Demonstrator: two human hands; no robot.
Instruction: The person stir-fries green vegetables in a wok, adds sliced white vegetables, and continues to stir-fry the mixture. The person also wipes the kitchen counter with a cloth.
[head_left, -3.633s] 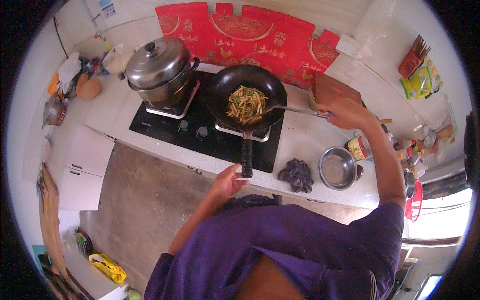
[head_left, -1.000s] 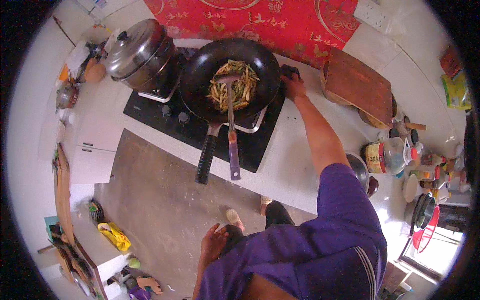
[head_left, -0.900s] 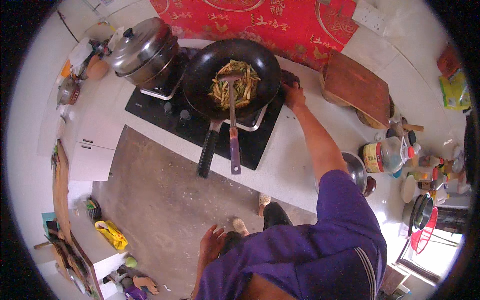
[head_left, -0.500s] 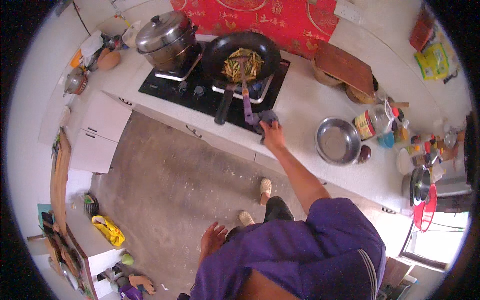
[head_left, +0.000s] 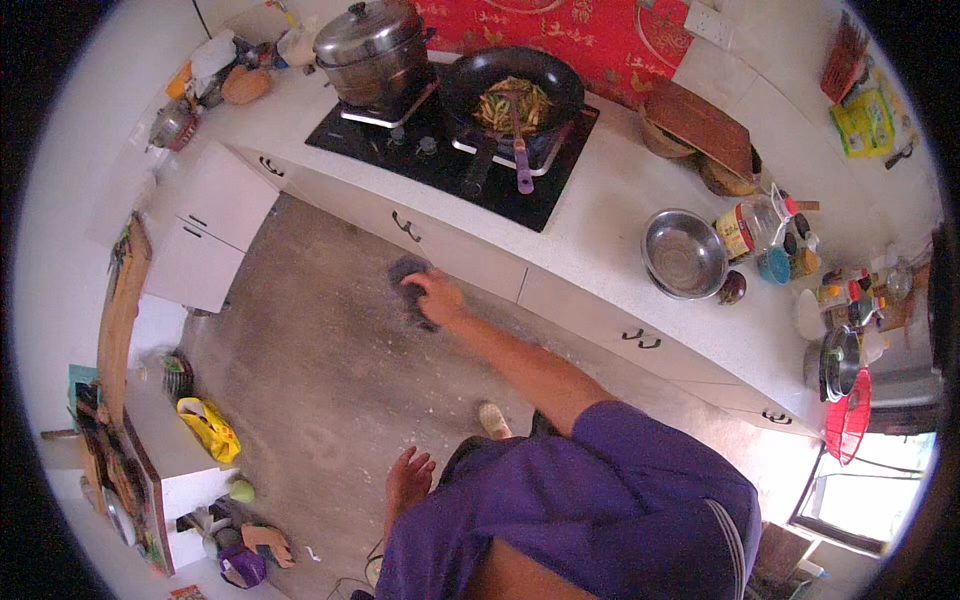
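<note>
My right hand (head_left: 440,298) grips a dark grey cloth (head_left: 408,270), which is blurred by motion, over the floor just in front of the cabinet doors. Down by my side, my left hand (head_left: 408,480) is empty, its fingers apart and a little bent. A black wok (head_left: 560,88) stands on the right burner of the black gas stove (head_left: 375,150). Sliced food (head_left: 512,105) in pale and green strips lies in it. A spatula with a purple handle (head_left: 523,170) rests in the wok, its end sticking out over the rim.
A large lidded steel pot (head_left: 372,65) sits on the left burner. To the right on the white counter (head_left: 610,185) are a steel bowl (head_left: 685,255), an oil bottle (head_left: 755,222) and a brown board (head_left: 700,130). A low cabinet with a yellow bag (head_left: 210,430) is at the left.
My right hand has left the spatula handle and moved left, off the counter, with the grey cloth. The spatula now rests alone in the wok. My body has turned and shifted slightly.
</note>
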